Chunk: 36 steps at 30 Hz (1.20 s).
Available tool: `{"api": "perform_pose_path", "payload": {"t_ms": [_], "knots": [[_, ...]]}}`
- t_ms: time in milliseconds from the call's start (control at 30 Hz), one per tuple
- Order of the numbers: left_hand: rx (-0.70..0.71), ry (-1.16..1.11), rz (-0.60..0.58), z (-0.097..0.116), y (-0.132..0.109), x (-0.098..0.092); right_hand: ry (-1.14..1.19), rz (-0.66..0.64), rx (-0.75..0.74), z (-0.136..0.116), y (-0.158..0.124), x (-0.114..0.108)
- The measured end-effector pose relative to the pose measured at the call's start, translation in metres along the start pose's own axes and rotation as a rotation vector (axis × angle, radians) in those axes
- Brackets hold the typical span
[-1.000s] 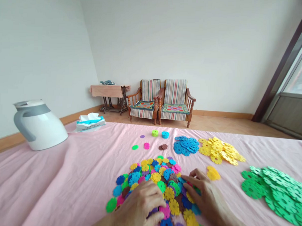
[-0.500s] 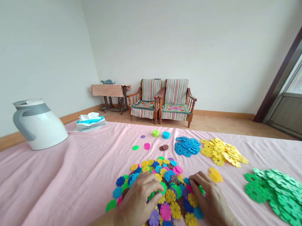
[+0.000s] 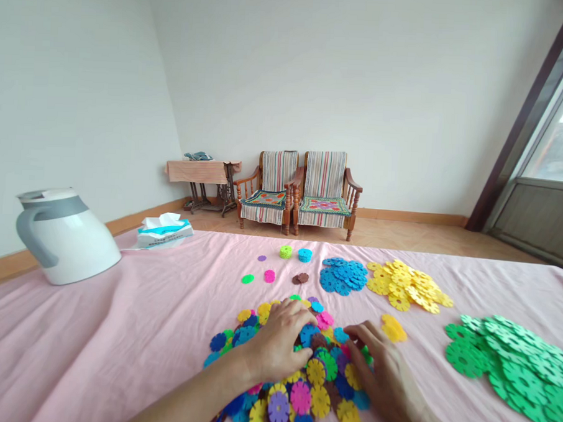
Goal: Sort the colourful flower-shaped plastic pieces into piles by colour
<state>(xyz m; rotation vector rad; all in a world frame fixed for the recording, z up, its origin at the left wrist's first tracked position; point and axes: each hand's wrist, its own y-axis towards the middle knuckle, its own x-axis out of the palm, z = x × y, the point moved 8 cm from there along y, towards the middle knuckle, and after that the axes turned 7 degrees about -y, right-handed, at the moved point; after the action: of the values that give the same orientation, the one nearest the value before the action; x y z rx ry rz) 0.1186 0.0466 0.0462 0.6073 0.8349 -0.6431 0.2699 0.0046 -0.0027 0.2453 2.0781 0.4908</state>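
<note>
A heap of mixed-colour snowflake discs (image 3: pixel 302 386) lies on the pink tablecloth (image 3: pixel 131 329) right in front of me. My left hand (image 3: pixel 280 338) rests palm down on the middle of the heap, fingers curled onto the discs. My right hand (image 3: pixel 381 371) lies on the heap's right side, its fingertips pressed on discs near a green one. Whether either hand has a disc pinched is hidden. A small yellow group (image 3: pixel 393 328) sits just right of my right hand.
Sorted piles lie further off: blue discs (image 3: pixel 343 276), yellow discs (image 3: pixel 409 284), green discs (image 3: pixel 512 364). Small stacks and single discs (image 3: pixel 283 264) sit behind the heap. A white kettle (image 3: pixel 66 236) and tissue pack (image 3: pixel 163 231) stand at left. Two armchairs (image 3: pixel 301 190) beyond.
My left hand has moved forward from the near edge of the heap to its middle. My right hand has stayed on the heap's right side, shifting slightly.
</note>
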Motion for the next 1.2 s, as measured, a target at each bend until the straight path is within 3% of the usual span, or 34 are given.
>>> {"api": "perform_pose_path", "payload": {"t_ms": [233,400,500,667,867,967,1100,1200], "knots": [[-0.029,-0.078,0.076,0.001,-0.012,-0.013,0.001,-0.003,-0.015,-0.002,0.0,0.0],[-0.062,-0.186,0.046,-0.002,-0.017,-0.02,0.015,0.015,-0.009,-0.001,-0.001,-0.002],[-0.11,-0.315,0.123,-0.01,-0.017,-0.025,0.046,0.024,-0.019,-0.004,-0.002,-0.004],[-0.134,-0.481,0.189,-0.013,-0.017,-0.02,0.216,0.02,-0.025,-0.032,-0.002,-0.009],[-0.077,-0.48,0.125,0.009,-0.021,-0.011,0.3,-0.022,0.006,-0.056,-0.004,-0.003],[-0.065,-0.423,0.201,0.004,-0.022,-0.017,0.281,0.047,0.037,-0.044,-0.001,-0.011],[-0.103,-0.282,0.362,-0.024,-0.022,-0.029,0.166,0.158,0.134,-0.004,0.013,-0.03],[-0.088,-0.135,0.356,-0.034,-0.021,-0.03,0.068,0.146,0.235,0.029,0.034,-0.033]]}}
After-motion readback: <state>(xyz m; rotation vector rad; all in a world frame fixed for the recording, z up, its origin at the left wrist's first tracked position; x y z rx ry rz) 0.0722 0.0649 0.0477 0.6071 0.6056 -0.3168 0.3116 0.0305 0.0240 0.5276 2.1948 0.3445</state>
